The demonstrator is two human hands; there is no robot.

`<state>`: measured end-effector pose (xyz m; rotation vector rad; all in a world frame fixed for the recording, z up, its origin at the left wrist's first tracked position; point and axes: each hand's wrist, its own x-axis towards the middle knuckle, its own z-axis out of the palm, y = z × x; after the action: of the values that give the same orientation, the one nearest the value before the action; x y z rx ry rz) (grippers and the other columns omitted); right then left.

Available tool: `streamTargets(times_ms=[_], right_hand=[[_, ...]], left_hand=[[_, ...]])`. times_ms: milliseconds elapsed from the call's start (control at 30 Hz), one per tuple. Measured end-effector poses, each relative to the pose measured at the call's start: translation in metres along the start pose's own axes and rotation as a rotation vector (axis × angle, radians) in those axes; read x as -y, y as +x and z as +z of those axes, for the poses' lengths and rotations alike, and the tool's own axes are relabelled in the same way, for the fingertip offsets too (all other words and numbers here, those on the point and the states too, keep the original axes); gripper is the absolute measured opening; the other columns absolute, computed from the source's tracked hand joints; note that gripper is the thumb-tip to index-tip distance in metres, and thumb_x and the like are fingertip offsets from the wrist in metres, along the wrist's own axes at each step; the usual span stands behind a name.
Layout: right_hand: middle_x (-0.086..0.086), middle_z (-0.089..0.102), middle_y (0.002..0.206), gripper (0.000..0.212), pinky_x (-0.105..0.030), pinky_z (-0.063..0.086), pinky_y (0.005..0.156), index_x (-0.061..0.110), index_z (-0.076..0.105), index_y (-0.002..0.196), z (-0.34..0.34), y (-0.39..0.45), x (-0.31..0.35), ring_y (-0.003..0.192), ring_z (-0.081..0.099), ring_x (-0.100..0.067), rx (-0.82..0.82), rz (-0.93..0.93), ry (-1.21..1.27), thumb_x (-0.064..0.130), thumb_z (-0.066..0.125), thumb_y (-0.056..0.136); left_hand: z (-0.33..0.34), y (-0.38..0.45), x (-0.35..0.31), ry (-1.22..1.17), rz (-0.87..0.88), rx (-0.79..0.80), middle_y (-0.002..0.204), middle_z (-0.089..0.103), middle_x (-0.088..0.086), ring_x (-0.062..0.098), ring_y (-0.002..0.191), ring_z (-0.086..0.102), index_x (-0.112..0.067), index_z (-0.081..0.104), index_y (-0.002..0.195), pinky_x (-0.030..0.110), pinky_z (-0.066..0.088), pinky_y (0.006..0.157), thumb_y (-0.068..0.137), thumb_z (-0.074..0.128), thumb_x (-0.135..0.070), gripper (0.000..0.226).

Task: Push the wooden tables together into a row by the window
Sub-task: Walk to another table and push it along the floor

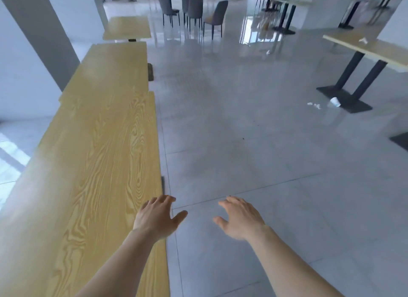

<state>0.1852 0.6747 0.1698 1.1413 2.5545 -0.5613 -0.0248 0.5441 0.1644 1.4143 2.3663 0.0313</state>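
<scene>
Between pushes: left hand (157, 217) and right hand (240, 218) spread, empty, lower centre. Long yellow wood-grain desk (92, 175) left, abutting next (far one gapped). Next: close gap, upper left.

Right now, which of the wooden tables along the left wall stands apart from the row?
The farthest table: floor shows between it and the middle table, while the middle table and the nearest table meet end to end.

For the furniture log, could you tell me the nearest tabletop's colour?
Light yellow wood grain; the nearest tabletop shows best in the head view.
</scene>
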Motion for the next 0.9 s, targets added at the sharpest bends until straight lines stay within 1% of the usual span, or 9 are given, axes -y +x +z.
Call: streamTargets(times_ms=[167,267,367,600,733,900], right_hand=[[-0.009,0.045,0.153,0.065,-0.038,0.030,0.120,0.019,0.047,0.149,-0.070,0.017,-0.096,0.146,0.037,-0.028,-0.069,0.053,-0.031,0.059,0.049,0.098],[-0.008,0.047,0.151,0.066,-0.039,0.031,0.119,0.019,0.046,0.149,-0.103,0.040,-0.133,0.144,0.038,-0.028,-0.094,0.061,-0.037,0.061,0.047,0.099],[-0.007,0.048,0.152,0.067,-0.038,0.030,0.119,0.019,0.045,0.151,-0.129,0.075,-0.160,0.145,0.038,-0.027,-0.095,0.062,-0.040,0.061,0.047,0.099],[-0.006,0.046,0.155,0.067,-0.037,0.030,0.120,0.020,0.043,0.153,-0.199,0.200,-0.197,0.146,0.038,-0.026,-0.081,0.030,-0.078,0.060,0.046,0.100],[-0.004,0.045,0.155,0.067,-0.037,0.031,0.119,0.021,0.041,0.154,-0.261,0.296,-0.203,0.146,0.038,-0.025,-0.078,0.025,-0.095,0.061,0.045,0.100],[-0.004,0.048,0.152,0.065,-0.037,0.034,0.117,0.021,0.042,0.152,-0.349,0.415,-0.202,0.143,0.042,-0.026,-0.149,-0.014,-0.112,0.059,0.045,0.100]], left_hand=[[-0.039,0.060,-0.103,-0.005,0.073,-0.064,0.162,0.037,-0.010,0.016,0.149,0.034,-0.033,0.035,0.155,0.038,0.026,0.122,0.095,0.036,-0.074,0.073],[-0.055,0.100,-0.143,0.004,0.096,-0.074,0.161,0.038,-0.009,0.018,0.148,0.036,-0.032,0.036,0.155,0.039,0.026,0.122,0.096,0.035,-0.074,0.072],[-0.066,0.145,-0.166,-0.007,0.095,-0.066,0.160,0.038,-0.009,0.018,0.147,0.036,-0.032,0.036,0.155,0.037,0.026,0.121,0.096,0.037,-0.073,0.071],[-0.100,0.283,-0.179,-0.028,0.054,-0.089,0.160,0.038,-0.009,0.018,0.147,0.035,-0.032,0.037,0.154,0.036,0.024,0.121,0.096,0.038,-0.073,0.071],[-0.148,0.380,-0.168,-0.045,0.018,-0.116,0.160,0.039,-0.008,0.018,0.147,0.035,-0.031,0.037,0.155,0.037,0.023,0.122,0.096,0.038,-0.073,0.072],[-0.222,0.499,-0.159,-0.061,-0.008,-0.174,0.159,0.040,-0.008,0.018,0.147,0.036,-0.030,0.037,0.155,0.037,0.023,0.122,0.095,0.038,-0.074,0.074]])
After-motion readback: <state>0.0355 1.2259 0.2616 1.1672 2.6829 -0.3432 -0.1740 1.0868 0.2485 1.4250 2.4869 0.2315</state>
